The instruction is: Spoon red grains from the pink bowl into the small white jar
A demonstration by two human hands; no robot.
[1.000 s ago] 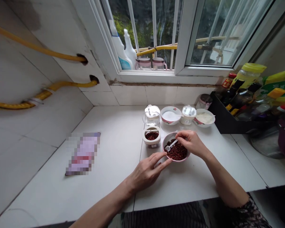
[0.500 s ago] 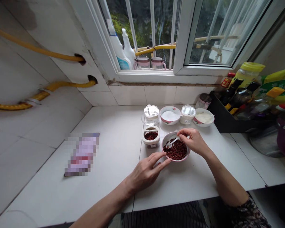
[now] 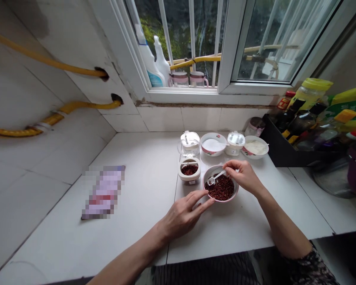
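Pinching the white spoon [image 3: 218, 175] in the right hand [image 3: 243, 177], scoop end over dark red pieces [image 3: 224, 189] in the pink-rimmed bowl [image 3: 222, 201], beside the open jar [image 3: 192, 179]. Touching the bowl's near-left rim with the left hand [image 3: 184, 213], fingers spread. Drawn slightly rightward since a second ago, with red bits now visible in the scoop: seemingly part-loaded, though still within the bowl.

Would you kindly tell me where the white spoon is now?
The white spoon is right of centre in the head view, held by the right hand, its scoop over the dark-red bits in the pink-rimmed bowl.
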